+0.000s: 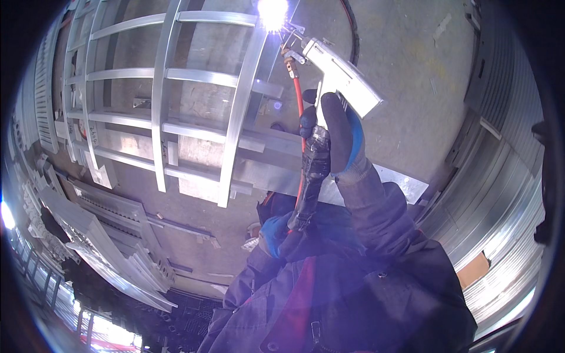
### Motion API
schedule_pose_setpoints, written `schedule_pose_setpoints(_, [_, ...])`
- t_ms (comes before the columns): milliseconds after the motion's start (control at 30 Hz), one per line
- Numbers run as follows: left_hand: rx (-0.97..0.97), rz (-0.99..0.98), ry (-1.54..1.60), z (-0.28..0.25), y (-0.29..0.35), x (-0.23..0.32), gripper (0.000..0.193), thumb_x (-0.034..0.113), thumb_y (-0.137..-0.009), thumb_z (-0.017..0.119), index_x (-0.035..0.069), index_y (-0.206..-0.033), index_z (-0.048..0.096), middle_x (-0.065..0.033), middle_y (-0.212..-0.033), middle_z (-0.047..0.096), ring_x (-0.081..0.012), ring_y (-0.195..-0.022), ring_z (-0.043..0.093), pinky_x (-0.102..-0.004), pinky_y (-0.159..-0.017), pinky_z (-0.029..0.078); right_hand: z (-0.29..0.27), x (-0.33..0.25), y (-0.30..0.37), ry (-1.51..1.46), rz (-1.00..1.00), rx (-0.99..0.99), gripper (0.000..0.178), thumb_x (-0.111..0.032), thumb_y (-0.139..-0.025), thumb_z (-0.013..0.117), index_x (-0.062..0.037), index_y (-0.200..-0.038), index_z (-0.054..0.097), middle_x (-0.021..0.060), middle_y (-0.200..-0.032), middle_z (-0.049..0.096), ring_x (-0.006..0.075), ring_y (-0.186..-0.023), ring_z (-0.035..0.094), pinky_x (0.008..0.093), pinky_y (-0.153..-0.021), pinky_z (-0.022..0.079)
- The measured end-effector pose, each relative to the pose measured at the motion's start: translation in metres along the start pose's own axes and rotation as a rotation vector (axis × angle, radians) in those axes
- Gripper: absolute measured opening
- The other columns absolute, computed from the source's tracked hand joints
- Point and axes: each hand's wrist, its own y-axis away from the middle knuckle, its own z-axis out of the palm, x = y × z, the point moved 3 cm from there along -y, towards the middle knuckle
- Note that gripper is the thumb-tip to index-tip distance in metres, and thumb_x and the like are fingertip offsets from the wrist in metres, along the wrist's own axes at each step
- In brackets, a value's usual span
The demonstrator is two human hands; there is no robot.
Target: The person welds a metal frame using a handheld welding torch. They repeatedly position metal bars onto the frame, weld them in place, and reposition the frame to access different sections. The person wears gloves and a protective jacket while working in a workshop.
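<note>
My right hand [341, 132], in a dark and blue glove, is wrapped around the handle of a white welding gun [344, 76]. The gun's tip points up and left at the top of an aluminium frame [235, 117], where a bright white glare hides the contact point. A thin red hose [298, 97] runs along the gun, and a black wrapped cable [316, 159] leads down from its handle. Near my body my left hand [273, 235], in a blue glove, is closed around the lower part of that cable; its fingers are partly hidden.
Grey metal pieces [268, 176] lie beneath the frame. Long metal profiles [100, 250] are stacked at the lower left, and more profiles [500, 200] lie along the right. A dark hose [353, 29] curves over the concrete floor [424, 88]. A brown cardboard piece [472, 270] rests at right.
</note>
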Motion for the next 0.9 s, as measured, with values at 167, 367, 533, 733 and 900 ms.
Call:
schedule_pose_setpoints(167, [0.052,-0.118,0.108,0.001,0.001,0.005,0.045,0.038,-0.091,0.072,0.002,-0.118,0.070,-0.0150,-0.094,0.073,-0.0325,-0.086,0.072,-0.0416,-0.079,0.054,0.000,0.005,-0.002,-0.157,-0.016,-0.052,0.044,-0.036,-0.107,0.060,0.0018,-0.130,0.057,0.0117,-0.090,0.068,0.0192,-0.072,0.066,0.0306,-0.059,0.056])
schedule_pose_setpoints(367, [0.036,-0.093,0.101,0.003,0.004,-0.002,0.045,0.035,-0.089,0.074,0.003,-0.120,0.070,-0.0156,-0.097,0.074,-0.0328,-0.089,0.073,-0.0416,-0.080,0.055,0.001,0.004,0.003,-0.015,-0.021,0.003,0.045,-0.039,-0.106,0.062,0.0016,-0.126,0.058,0.0087,-0.086,0.067,0.0161,-0.070,0.066,0.0295,-0.058,0.055])
schedule_pose_setpoints(533, [0.039,-0.085,0.069,0.004,0.008,-0.009,0.047,0.033,-0.086,0.077,0.003,-0.121,0.070,-0.0150,-0.098,0.075,-0.0333,-0.089,0.073,-0.0417,-0.081,0.055,0.003,0.005,0.006,-0.024,-0.022,-0.005,0.044,-0.039,-0.106,0.063,0.0010,-0.124,0.059,0.0086,-0.085,0.067,0.0156,-0.070,0.065,0.0290,-0.056,0.054])
schedule_pose_setpoints(733, [0.014,-0.098,0.084,0.004,0.013,-0.012,0.046,0.031,-0.086,0.077,0.002,-0.121,0.070,-0.0143,-0.098,0.075,-0.0326,-0.088,0.073,-0.0417,-0.081,0.055,0.006,0.007,0.009,-0.093,0.015,0.002,0.042,-0.038,-0.107,0.061,0.0001,-0.124,0.059,0.0080,-0.084,0.066,0.0152,-0.069,0.064,0.0285,-0.056,0.053])
schedule_pose_setpoints(900, [-0.007,-0.091,0.100,0.012,0.028,-0.021,0.049,0.030,-0.090,0.069,-0.004,-0.126,0.067,-0.0191,-0.093,0.074,-0.0356,-0.083,0.074,-0.0426,-0.071,0.056,0.008,0.007,0.024,-0.016,0.034,0.046,0.042,-0.039,-0.108,0.057,-0.0005,-0.125,0.060,0.0054,-0.081,0.064,0.0115,-0.066,0.061,0.0260,-0.053,0.048])
